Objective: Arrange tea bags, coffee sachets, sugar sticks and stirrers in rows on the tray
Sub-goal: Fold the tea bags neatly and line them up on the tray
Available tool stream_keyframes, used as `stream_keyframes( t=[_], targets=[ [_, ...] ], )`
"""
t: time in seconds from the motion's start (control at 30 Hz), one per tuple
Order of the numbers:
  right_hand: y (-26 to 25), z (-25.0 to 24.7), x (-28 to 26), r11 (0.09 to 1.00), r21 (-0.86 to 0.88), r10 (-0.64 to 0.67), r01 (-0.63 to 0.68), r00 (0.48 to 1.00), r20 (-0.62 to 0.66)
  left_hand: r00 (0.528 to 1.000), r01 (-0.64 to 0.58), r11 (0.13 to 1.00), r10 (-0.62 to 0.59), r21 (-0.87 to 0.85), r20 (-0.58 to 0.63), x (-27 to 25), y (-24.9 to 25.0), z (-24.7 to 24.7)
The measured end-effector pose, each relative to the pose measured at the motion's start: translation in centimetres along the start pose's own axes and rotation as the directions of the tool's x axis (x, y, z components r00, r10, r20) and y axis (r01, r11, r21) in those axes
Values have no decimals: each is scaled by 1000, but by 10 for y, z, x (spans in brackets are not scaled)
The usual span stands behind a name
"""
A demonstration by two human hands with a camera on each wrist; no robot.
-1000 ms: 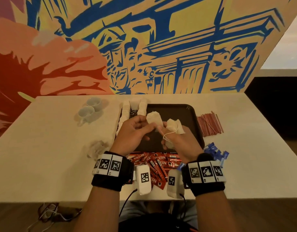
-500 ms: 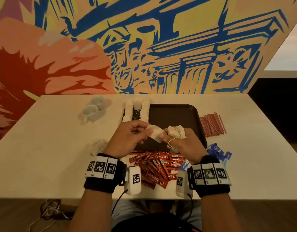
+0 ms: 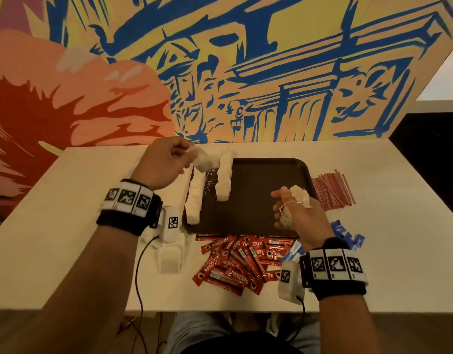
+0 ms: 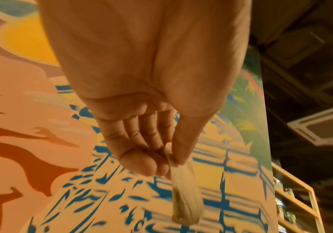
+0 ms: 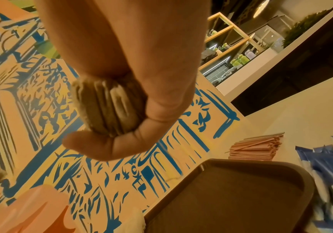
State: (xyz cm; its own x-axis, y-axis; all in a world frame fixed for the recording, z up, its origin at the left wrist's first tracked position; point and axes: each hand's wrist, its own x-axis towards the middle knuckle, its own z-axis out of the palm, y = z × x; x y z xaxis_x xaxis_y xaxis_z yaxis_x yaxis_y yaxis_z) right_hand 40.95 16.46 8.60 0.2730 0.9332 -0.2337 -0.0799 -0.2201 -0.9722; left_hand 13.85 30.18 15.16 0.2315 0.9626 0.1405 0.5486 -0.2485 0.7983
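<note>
Pinching a single white paper tea bag [image 3: 201, 160] between thumb and fingertips, the left hand [image 3: 164, 162] is up over the far-left corner of the dark brown rectangular plastic tray [image 3: 266, 180]; the left wrist view shows the same bag [image 4: 183, 195] hanging from the thumb and fingertips, other fingers loosely curled. Right hand [image 3: 300, 215] sits over the tray's right side near its near edge, fingers curled round a small bundle of white tea bags [image 3: 300, 198], a loop of white string trailing over the fingers; the right wrist view shows that bundle [image 5: 110, 105] edge-on, wedged between fingers and palm. On the tray: two rows of white tea bags, the left row [image 3: 194, 198] running along the left rim, the second row [image 3: 224, 177] just beside it and shorter, loose strings between them. Rest of the tray floor is bare. On the pale beige table [image 3: 66, 246]: heap of red Nescafe coffee sachets [image 3: 235, 261] touching the tray's near edge, bundle of thin red stirrers [image 3: 332, 191] just right of the tray, blue sugar sticks [image 3: 346, 235] near the right wrist. Black wristbands with square black-and-white markers on both wrists. Blue, yellow and orange painted mural wall [image 3: 220, 67] behind the table.
</note>
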Motion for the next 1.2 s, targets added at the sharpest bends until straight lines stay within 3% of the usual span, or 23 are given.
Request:
stream_keyframes(
  t=[0.1,0.23,0.37,0.47,0.53,0.77,0.93,1.03,1.13,1.2],
  targets=[
    [-1,2,11,999,16,38,-39,998,57,990,30,979,-58,202,131,30,-23,18],
    [-3,8,30,993,-35,115,-111,984,137,920,24,912,-181,410,348,54,-62,55],
    [1,17,55,980,-103,185,-169,968,172,852,-40,865,-232,500,469,66,-79,87],
    [7,28,74,964,-138,250,-228,953,174,803,-8,858,-301,514,515,75,-88,107],
    [12,36,85,948,-174,298,-268,937,181,799,6,858,-313,513,514,81,-93,118],
    [17,59,124,885,-294,426,-360,882,204,855,27,821,-315,570,413,98,-108,133],
    [18,72,144,846,-312,500,-432,846,184,905,185,846,-345,500,249,99,-115,131],
    [21,82,148,823,-274,545,-497,827,137,885,286,850,-411,443,217,92,-121,127],
    [34,92,157,839,-337,481,-428,872,90,830,284,831,-462,478,311,81,-129,131],
    [35,98,161,840,-324,486,-435,869,95,798,252,830,-469,498,379,75,-131,135]
  ],
)
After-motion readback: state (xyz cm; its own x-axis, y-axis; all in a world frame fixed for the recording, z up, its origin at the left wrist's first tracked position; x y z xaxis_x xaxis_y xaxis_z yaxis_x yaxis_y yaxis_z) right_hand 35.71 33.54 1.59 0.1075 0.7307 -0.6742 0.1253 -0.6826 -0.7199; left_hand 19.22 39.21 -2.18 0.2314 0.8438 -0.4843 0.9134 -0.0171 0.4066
